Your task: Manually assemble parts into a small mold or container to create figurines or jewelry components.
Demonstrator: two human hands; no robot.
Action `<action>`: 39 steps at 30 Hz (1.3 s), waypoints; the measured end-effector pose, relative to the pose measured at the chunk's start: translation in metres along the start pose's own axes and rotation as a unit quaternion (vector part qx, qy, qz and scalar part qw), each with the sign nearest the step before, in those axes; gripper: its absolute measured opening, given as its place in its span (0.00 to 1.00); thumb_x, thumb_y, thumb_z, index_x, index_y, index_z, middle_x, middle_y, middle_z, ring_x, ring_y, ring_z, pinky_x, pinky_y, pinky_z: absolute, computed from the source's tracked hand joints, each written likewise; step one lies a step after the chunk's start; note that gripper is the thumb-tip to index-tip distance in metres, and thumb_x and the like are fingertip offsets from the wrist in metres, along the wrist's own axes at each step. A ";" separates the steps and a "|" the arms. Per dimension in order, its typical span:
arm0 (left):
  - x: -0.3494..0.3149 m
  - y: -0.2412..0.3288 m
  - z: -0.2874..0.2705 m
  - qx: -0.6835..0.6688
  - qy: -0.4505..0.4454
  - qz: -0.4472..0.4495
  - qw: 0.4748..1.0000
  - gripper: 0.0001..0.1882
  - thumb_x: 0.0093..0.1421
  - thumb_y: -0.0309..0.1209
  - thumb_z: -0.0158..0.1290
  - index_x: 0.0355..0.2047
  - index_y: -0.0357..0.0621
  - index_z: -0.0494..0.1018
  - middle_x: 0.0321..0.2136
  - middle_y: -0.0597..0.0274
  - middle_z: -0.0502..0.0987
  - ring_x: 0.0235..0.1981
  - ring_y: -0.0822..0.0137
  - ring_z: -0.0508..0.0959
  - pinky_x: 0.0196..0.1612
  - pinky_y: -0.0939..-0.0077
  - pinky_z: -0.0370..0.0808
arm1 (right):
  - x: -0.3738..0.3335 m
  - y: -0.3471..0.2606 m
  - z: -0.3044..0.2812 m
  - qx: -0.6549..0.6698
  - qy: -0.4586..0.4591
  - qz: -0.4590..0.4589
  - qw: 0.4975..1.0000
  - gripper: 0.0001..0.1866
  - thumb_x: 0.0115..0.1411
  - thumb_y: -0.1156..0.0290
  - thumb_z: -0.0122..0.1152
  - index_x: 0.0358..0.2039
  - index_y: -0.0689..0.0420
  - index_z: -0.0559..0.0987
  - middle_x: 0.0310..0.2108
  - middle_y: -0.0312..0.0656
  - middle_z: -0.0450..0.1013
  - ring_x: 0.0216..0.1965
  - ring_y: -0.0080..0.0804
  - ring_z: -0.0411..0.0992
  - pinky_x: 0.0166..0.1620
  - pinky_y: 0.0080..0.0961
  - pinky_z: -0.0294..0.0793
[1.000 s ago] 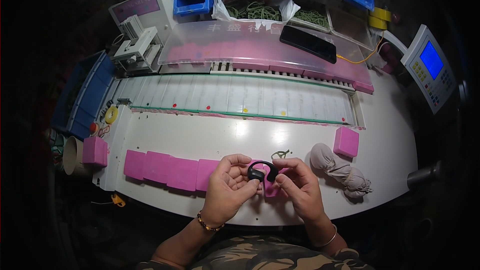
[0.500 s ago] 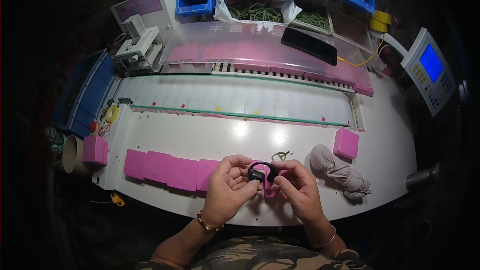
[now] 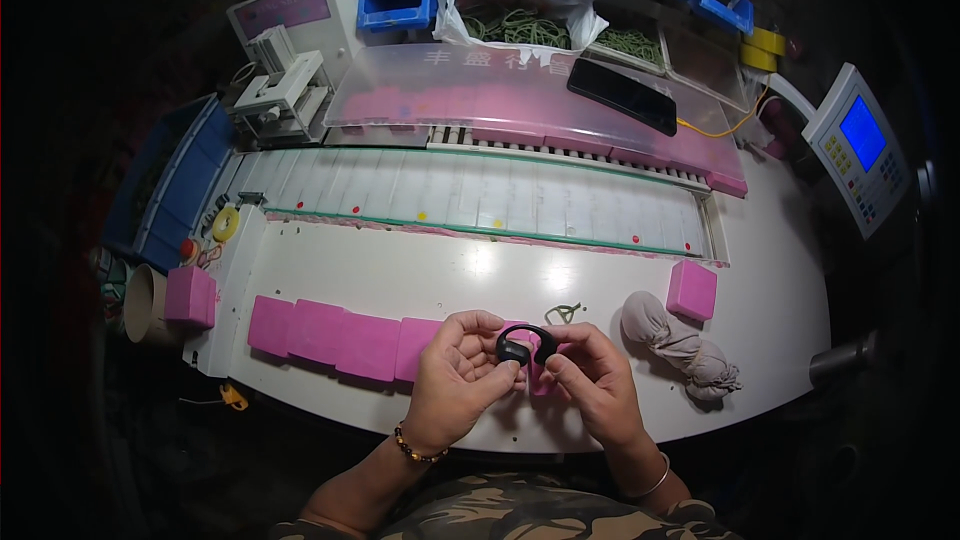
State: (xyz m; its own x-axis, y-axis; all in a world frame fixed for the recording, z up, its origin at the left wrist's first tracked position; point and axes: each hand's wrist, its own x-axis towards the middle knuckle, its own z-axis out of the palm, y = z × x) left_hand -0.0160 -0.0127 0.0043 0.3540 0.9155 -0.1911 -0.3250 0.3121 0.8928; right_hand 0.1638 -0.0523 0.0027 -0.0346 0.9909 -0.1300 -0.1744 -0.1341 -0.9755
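Over the white table (image 3: 400,265), a black hooked earpiece (image 3: 512,351) held at both ends

At the left, a row of pink blocks (image 3: 365,348) runs up behind the left hand (image 3: 462,368), whose thumb and fingers pinch the earpiece's thicker end (the other fingers curl loosely). The earpiece sits between the hands, its thin curve uppermost; uneven pulling might strain that curve, and a slipping thumb could drop it onto the blocks or table. The right hand (image 3: 597,385) has thumb and forefinger nearly together on the opposite end. Just beyond lies a green loop (image 3: 563,320); farther right, a knotted grey cloth bundle (image 3: 650,322).
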 end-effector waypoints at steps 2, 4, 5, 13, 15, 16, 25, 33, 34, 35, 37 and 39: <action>0.000 0.000 0.000 -0.003 0.000 0.002 1.000 0.21 0.58 0.14 0.53 0.50 0.31 0.60 0.40 0.51 0.75 0.38 0.68 0.80 0.40 0.74 0.83 | 0.000 0.000 0.001 0.001 0.000 0.000 1.000 0.15 0.64 0.76 0.58 0.52 0.63 0.73 0.35 0.38 0.74 0.34 0.18 0.73 0.38 0.16 0.75; 0.000 0.001 0.000 -0.009 0.002 0.001 1.000 0.21 0.58 0.14 0.53 0.50 0.31 0.60 0.40 0.51 0.75 0.39 0.68 0.80 0.41 0.74 0.83 | 0.000 -0.001 0.001 -0.001 0.001 0.004 1.000 0.15 0.64 0.76 0.58 0.51 0.63 0.73 0.35 0.38 0.74 0.34 0.19 0.73 0.38 0.16 0.75; 0.000 0.001 0.000 -0.009 0.002 0.002 1.000 0.21 0.58 0.14 0.53 0.50 0.31 0.60 0.40 0.51 0.75 0.39 0.68 0.80 0.41 0.74 0.83 | 0.000 -0.001 0.002 -0.002 0.001 0.004 1.000 0.15 0.64 0.76 0.58 0.51 0.63 0.73 0.35 0.38 0.74 0.34 0.19 0.73 0.38 0.16 0.75; 0.000 0.001 -0.002 0.000 -0.002 0.008 1.000 0.21 0.58 0.14 0.53 0.50 0.32 0.60 0.40 0.52 0.75 0.39 0.68 0.79 0.42 0.74 0.82 | 0.000 0.000 0.002 -0.007 0.004 0.002 1.000 0.15 0.64 0.75 0.58 0.50 0.64 0.73 0.33 0.38 0.74 0.32 0.19 0.73 0.37 0.16 0.74; -0.001 0.002 -0.001 -0.002 0.000 0.006 1.000 0.20 0.58 0.14 0.52 0.50 0.32 0.61 0.40 0.52 0.75 0.39 0.68 0.79 0.42 0.74 0.82 | 0.000 -0.001 0.003 -0.009 0.003 0.002 1.000 0.14 0.64 0.76 0.58 0.50 0.64 0.73 0.33 0.38 0.74 0.32 0.19 0.73 0.36 0.16 0.74; -0.001 0.002 -0.001 -0.003 0.001 0.004 1.000 0.20 0.58 0.14 0.52 0.50 0.32 0.61 0.40 0.52 0.75 0.39 0.68 0.79 0.42 0.73 0.82 | 0.000 -0.001 0.003 -0.011 0.003 0.002 1.000 0.14 0.65 0.76 0.57 0.50 0.64 0.73 0.33 0.38 0.74 0.31 0.20 0.73 0.36 0.16 0.74; 0.000 0.001 -0.002 -0.024 -0.019 0.001 1.000 0.21 0.59 0.15 0.53 0.51 0.32 0.59 0.42 0.49 0.75 0.41 0.66 0.79 0.45 0.71 0.81 | 0.003 0.000 0.005 0.018 0.008 -0.025 1.000 0.11 0.67 0.76 0.53 0.48 0.65 0.73 0.32 0.38 0.75 0.30 0.19 0.73 0.34 0.16 0.72; -0.001 0.005 -0.003 -0.025 -0.059 -0.010 0.998 0.28 0.59 0.15 0.54 0.56 0.33 0.55 0.48 0.45 0.72 0.48 0.64 0.77 0.52 0.70 0.79 | 0.005 -0.002 0.003 0.019 0.036 -0.016 0.999 0.10 0.67 0.75 0.54 0.48 0.63 0.73 0.32 0.38 0.75 0.28 0.18 0.73 0.30 0.14 0.70; -0.001 0.005 -0.003 -0.026 -0.059 -0.013 0.998 0.28 0.59 0.14 0.54 0.56 0.34 0.54 0.48 0.45 0.72 0.48 0.63 0.77 0.52 0.70 0.79 | 0.006 -0.002 0.003 0.022 0.042 -0.016 0.999 0.10 0.67 0.74 0.54 0.48 0.63 0.73 0.32 0.37 0.75 0.28 0.18 0.73 0.29 0.13 0.70; -0.001 0.005 -0.004 -0.027 -0.059 -0.013 0.998 0.28 0.59 0.14 0.54 0.56 0.34 0.54 0.48 0.45 0.72 0.48 0.63 0.77 0.52 0.70 0.79 | 0.006 -0.002 0.003 0.021 0.042 -0.016 0.999 0.10 0.67 0.74 0.54 0.48 0.63 0.73 0.32 0.37 0.75 0.28 0.18 0.73 0.29 0.13 0.70; -0.001 0.004 -0.005 -0.026 -0.062 -0.006 0.998 0.28 0.59 0.14 0.54 0.57 0.34 0.54 0.48 0.45 0.72 0.49 0.63 0.77 0.52 0.69 0.79 | 0.007 -0.002 0.003 0.024 0.036 -0.023 0.999 0.10 0.67 0.74 0.54 0.48 0.63 0.73 0.32 0.37 0.75 0.29 0.17 0.73 0.29 0.13 0.69; -0.001 0.004 -0.005 -0.028 -0.060 -0.007 0.998 0.28 0.60 0.15 0.53 0.57 0.34 0.54 0.49 0.44 0.72 0.49 0.63 0.77 0.52 0.69 0.79 | 0.007 -0.002 0.002 0.021 0.040 -0.026 0.999 0.10 0.67 0.74 0.54 0.48 0.63 0.73 0.32 0.36 0.75 0.29 0.17 0.72 0.29 0.13 0.69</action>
State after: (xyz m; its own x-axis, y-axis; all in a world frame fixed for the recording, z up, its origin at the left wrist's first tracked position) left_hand -0.0220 -0.0110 0.0059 0.4597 0.8751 -0.1511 -0.3668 0.3420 0.8651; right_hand 0.1613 -0.0452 0.0037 0.0533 0.9941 -0.0945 -0.2148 -0.0810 -0.9733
